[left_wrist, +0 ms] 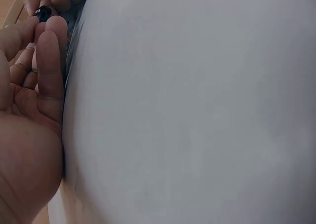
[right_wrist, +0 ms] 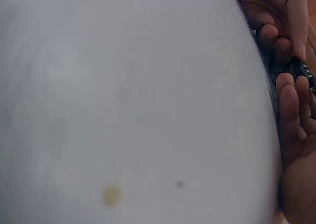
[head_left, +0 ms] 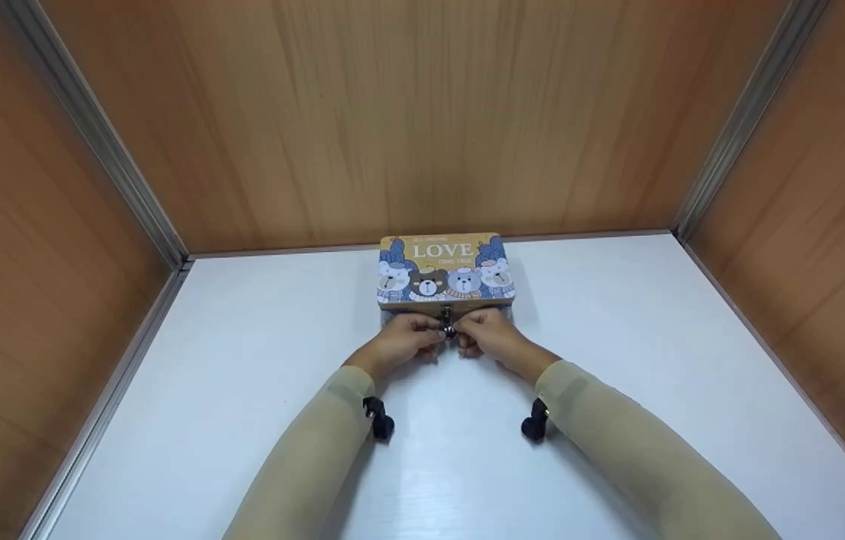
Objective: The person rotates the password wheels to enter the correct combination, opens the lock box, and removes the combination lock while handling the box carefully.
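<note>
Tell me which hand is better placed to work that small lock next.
Probably the left hand, narrowly: the right wrist view shows its thumb reaching the small lock. The right hand has fingertips at it too, so the margin is thin.

Box [head_left: 446,268]: lower front mostly behind the left hand [head_left: 400,341] and right hand [head_left: 495,339]; back and underside hidden. Lettering just above and below LOVE on its lid too small to read. Black lock [head_left: 448,330] at the box's front: partly covered by both hands, markings too small to read; probably pinched from both sides, though finger contact is hard to confirm. Sleeves [head_left: 302,457] in front of the box run off the head view's bottom edge. Wrist views crop both hands and most of the box. Tabletop [left_wrist: 187,110] blurred there; yellowish spot [right_wrist: 112,196], well apart from the box, too fuzzy to identify.
</note>
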### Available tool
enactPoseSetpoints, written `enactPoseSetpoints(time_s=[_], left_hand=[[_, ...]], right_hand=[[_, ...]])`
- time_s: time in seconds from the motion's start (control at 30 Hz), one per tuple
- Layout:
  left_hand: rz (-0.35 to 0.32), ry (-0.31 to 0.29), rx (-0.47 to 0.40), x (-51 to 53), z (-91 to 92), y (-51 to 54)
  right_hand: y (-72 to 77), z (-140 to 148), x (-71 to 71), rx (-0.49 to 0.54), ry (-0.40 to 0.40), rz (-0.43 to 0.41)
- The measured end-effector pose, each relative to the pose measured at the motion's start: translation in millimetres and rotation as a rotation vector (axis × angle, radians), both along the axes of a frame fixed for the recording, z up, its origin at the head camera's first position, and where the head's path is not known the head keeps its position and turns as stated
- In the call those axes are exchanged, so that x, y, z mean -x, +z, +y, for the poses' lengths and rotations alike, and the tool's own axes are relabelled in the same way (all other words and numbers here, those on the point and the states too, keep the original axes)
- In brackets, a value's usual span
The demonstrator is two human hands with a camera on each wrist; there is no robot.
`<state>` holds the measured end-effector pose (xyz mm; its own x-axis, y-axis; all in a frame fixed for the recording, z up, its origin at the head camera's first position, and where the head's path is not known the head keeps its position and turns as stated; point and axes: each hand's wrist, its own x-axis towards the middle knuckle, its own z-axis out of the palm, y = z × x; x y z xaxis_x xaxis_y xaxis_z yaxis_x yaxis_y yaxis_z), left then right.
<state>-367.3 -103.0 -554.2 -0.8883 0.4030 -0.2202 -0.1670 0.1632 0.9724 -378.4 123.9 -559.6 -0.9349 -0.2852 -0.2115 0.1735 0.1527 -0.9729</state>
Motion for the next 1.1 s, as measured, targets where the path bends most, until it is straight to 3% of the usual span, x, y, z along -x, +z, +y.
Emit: enactPoseSetpoints(time_s=[0.5,0.77,1.1], left_hand=[[0.016,0.037,0.052,-2.2,4.5,1.8],[0.008,0.095,0.103,-4.7,9.4,4.0],[0.023,0.104,0.084,-8.0,12.4,5.8]], right_hand=[[-0.5,6.4,2.7,-0.034,0.032,-0.017],[0.2,8.1,2.0,-0.04,0.056,0.005],[0.4,7.7,-0.6,-0.033,0.071,0.04]])
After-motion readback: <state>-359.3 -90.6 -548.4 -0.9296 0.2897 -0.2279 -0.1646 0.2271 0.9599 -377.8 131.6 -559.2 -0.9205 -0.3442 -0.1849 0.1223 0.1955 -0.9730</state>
